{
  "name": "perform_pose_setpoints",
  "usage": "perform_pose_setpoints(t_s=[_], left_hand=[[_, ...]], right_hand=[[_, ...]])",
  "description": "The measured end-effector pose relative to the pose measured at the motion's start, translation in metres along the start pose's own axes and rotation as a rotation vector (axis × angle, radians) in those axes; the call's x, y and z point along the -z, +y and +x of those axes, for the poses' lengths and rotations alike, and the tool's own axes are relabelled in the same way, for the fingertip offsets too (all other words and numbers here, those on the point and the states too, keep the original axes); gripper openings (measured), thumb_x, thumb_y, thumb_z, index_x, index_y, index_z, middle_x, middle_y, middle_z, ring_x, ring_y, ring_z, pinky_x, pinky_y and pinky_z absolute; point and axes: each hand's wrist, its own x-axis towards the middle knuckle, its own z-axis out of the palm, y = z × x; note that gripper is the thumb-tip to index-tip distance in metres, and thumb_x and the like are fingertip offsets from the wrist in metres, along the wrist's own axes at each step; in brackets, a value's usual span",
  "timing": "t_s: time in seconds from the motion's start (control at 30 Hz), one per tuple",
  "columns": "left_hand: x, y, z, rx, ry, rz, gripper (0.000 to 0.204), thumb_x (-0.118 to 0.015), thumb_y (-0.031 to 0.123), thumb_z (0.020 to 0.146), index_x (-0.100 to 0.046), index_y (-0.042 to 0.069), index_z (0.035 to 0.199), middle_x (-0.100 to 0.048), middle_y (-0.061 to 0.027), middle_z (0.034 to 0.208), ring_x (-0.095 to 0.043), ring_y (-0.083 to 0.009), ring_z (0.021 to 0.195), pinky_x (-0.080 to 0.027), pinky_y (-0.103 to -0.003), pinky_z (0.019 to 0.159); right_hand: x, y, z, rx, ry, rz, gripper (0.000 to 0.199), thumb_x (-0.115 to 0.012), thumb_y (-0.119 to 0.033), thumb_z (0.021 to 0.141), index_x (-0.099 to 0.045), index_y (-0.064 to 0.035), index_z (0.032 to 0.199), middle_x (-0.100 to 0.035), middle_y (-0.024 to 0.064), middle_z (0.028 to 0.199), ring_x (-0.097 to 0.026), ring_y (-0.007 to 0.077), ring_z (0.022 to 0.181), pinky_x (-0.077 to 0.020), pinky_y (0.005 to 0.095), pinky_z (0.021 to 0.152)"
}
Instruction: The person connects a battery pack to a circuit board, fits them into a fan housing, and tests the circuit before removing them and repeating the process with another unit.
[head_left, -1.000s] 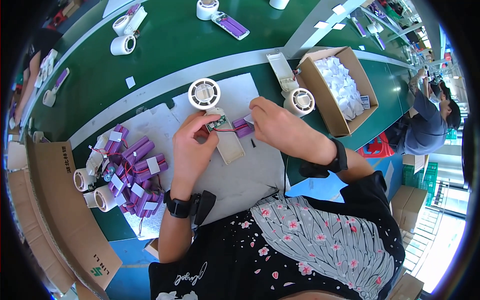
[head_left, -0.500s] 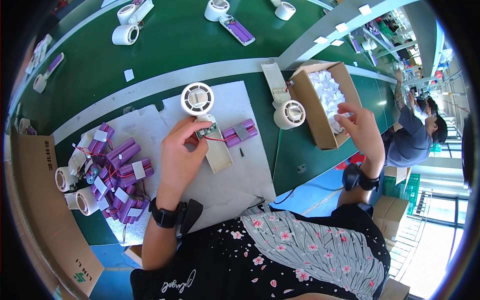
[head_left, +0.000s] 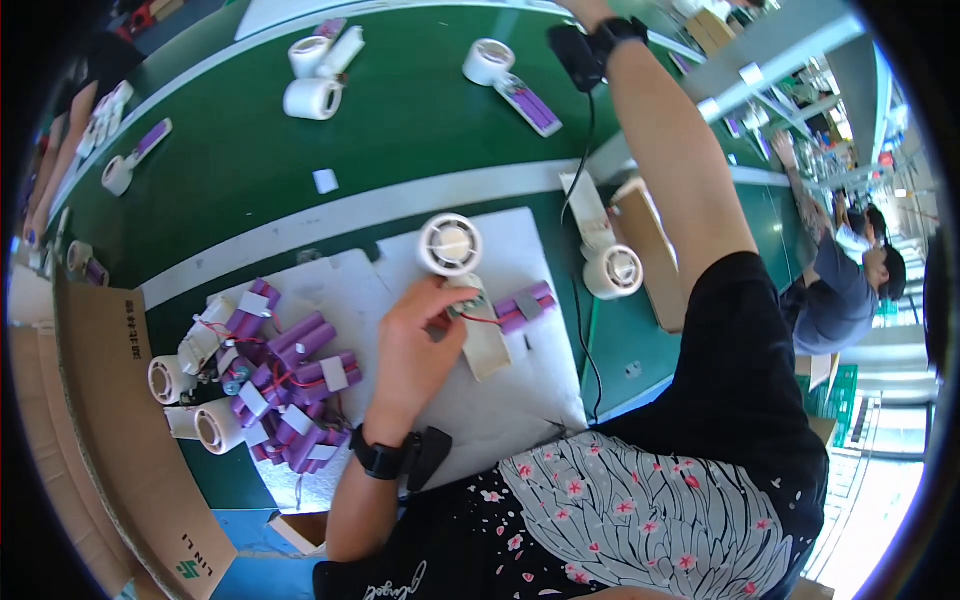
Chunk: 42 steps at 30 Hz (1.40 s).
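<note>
So my left hand (head_left: 415, 345) is mid-frame, thumb and index pinching the green circuit board (head_left: 478, 302) at the upper end of the white casing (head_left: 489, 354), just below its round fan head (head_left: 450, 244). Right hand (head_left: 586, 9) is way up at the top edge and mostly cut off, so no clue what those fingers are doing.

What bugs me most is the red wire (head_left: 484, 320). It runs from by the board to the purple battery pack (head_left: 525, 308), which lies just right of the casing on the white mat (head_left: 545, 390). That pack looks loose, so if it rolls or I tug the board, I reckon the joint takes the strain.

Next worry: the black cable (head_left: 591, 130) dangling from my right wrist, down past the second fan unit (head_left: 613, 272) right of centre. Swing that arm carelessly and it could snag the unit or sweep across the pack. My forearm also covers part of the cardboard box (head_left: 648, 262), so I could clip its edge. And with one hand pinning things, the casing might just pivot.
</note>
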Motion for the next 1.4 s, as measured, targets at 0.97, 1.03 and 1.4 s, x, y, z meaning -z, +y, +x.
perform_pose_setpoints(t_s=[0.97,1.03,1.4], left_hand=[[0.009,-0.004,-0.013,0.063,0.073,0.031,0.031,-0.061,-0.006,0.076,-0.071,0.005,0.102,-0.065,-0.0114,0.095,-0.063,-0.0218,0.071,-0.051,-0.029,0.067],[0.012,-0.004,-0.014,0.057,0.080,0.080,0.031,-0.061,-0.006,0.076,-0.071,0.006,0.103,-0.065,-0.0112,0.094,-0.063,-0.0213,0.071,-0.051,-0.029,0.068],[0.012,-0.006,-0.014,0.008,0.066,0.119,0.031,-0.061,-0.004,0.076,-0.070,0.005,0.104,-0.066,-0.0112,0.092,-0.063,-0.0215,0.071,-0.052,-0.030,0.068]], right_hand=[[0.276,-0.339,-0.201,0.110,-0.599,1.040,0.042,-0.065,-0.028,0.091,-0.055,0.0006,0.120,-0.066,0.0140,0.097,-0.067,0.0211,0.076,-0.0555,0.0315,0.057],[0.282,-0.327,-0.234,0.193,-0.564,0.796,0.036,-0.069,-0.029,0.084,-0.064,-0.0059,0.111,-0.069,0.0135,0.094,-0.068,0.0259,0.074,-0.0537,0.0341,0.064],[0.204,-0.243,-0.339,0.071,-0.441,0.024,0.040,-0.071,-0.032,0.084,-0.061,-0.0023,0.110,-0.064,0.0129,0.078,-0.065,0.0242,0.069,-0.0517,0.0369,0.064]])
